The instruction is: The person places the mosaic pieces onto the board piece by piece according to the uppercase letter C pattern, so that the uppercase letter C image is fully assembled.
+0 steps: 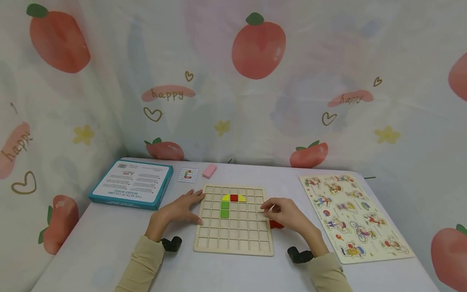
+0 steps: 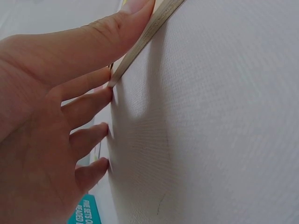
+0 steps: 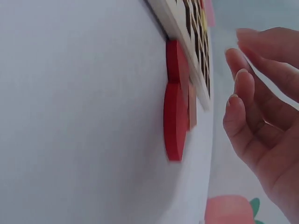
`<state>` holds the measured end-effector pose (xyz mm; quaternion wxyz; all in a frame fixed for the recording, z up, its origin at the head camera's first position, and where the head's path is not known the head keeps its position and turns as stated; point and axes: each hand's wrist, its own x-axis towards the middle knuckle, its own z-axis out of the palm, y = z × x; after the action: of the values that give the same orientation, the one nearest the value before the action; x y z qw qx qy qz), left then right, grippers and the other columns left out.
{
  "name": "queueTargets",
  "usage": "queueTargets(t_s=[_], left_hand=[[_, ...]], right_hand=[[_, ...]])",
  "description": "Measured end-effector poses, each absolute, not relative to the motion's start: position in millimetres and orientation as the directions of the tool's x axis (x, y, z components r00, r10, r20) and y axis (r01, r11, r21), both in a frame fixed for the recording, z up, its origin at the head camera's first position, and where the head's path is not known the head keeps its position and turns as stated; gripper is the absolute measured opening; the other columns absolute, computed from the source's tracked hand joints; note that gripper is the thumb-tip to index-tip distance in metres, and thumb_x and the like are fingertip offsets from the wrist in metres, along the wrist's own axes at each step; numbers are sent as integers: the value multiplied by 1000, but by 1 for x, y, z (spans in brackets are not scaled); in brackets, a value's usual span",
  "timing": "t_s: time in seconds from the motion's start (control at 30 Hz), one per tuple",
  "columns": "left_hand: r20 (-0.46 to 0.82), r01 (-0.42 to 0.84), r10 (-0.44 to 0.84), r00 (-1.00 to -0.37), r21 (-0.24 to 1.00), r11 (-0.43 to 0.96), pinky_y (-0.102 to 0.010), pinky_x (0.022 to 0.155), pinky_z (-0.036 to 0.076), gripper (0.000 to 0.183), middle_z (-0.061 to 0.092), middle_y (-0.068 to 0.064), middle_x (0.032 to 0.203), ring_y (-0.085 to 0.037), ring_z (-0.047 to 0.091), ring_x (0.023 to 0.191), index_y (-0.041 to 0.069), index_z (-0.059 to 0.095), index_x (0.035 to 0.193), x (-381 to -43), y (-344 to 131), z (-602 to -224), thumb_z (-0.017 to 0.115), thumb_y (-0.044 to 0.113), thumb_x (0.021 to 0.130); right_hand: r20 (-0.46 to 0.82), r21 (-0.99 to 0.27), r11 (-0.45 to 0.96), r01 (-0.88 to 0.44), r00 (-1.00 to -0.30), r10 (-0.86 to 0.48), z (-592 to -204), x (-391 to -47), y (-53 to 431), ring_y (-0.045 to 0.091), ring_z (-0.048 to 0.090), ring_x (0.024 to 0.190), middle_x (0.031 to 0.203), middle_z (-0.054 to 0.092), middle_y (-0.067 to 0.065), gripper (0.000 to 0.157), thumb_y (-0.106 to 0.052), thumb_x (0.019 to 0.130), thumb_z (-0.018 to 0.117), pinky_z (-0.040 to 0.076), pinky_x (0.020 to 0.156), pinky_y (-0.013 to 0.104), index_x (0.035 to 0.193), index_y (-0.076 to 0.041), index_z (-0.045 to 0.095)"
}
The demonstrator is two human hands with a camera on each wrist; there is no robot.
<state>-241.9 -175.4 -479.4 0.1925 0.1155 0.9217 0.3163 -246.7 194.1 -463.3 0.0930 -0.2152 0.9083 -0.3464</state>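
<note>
A square wooden grid board [image 1: 233,239] lies on the white table, holding yellow, red and green pieces, among them a red block [image 1: 234,198] and a green block [image 1: 224,213]. At its left edge, my left hand [image 1: 182,207] is spread, fingers fairly straight; in the left wrist view the thumb [image 2: 112,29] rests on the board's edge. My right hand [image 1: 286,211] hovers over the right edge with loosely bent fingers, and nothing shows between them in the right wrist view. Below it, red pieces [image 3: 175,121] lie against the board, with a tan piece [image 3: 192,107] behind.
A teal box [image 1: 131,182] lies at the back left. Beside it are a small pattern card [image 1: 188,175] and a pink block [image 1: 209,170]. On the right is a wooden picture puzzle board [image 1: 350,215]. Black wrist mounts [image 1: 300,255] stick out near both wrists.
</note>
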Motion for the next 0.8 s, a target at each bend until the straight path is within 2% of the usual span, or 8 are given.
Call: queueTargets(t_s=[0.33, 0.53, 0.67, 0.8], left_hand=[[-287, 85, 330, -899, 627, 775, -65, 125, 16, 93, 27, -6, 171, -37, 9, 160, 14, 41, 159, -241, -175, -477, 89, 28, 80], [-292, 72, 328, -899, 638, 766, -65, 125, 16, 93, 28, -5, 170, -37, 9, 160, 14, 42, 158, -241, -175, -479, 90, 27, 79], [-295, 68, 322, -900, 634, 770, -65, 124, 17, 92, 28, -4, 171, -36, 9, 160, 15, 42, 158, -240, -175, -481, 89, 27, 80], [-284, 75, 320, -904, 630, 773, -65, 124, 17, 92, 28, -4, 170, -36, 10, 160, 15, 42, 158, -240, -174, -481, 89, 28, 80]], right_hand=[[-82, -665, 703, -253, -910, -405, -467, -247, 213, 16, 57, 81, 92, 68, 1, 13, -12, 90, 77, 49, 63, 24, 103, -9, 75], [-117, -686, 676, -269, -876, -467, -472, -244, 218, 11, 56, 72, 87, 68, -1, 14, -8, 88, 78, 48, 61, 22, 102, -7, 75], [-122, -688, 662, -298, -851, -510, -473, -241, 219, 11, 54, 71, 84, 66, 1, 20, -8, 84, 82, 47, 63, 22, 102, -4, 74], [-163, -660, 704, -262, -865, -475, -471, -239, 217, 15, 52, 78, 84, 61, 2, 26, -6, 79, 86, 45, 68, 24, 101, -7, 72]])
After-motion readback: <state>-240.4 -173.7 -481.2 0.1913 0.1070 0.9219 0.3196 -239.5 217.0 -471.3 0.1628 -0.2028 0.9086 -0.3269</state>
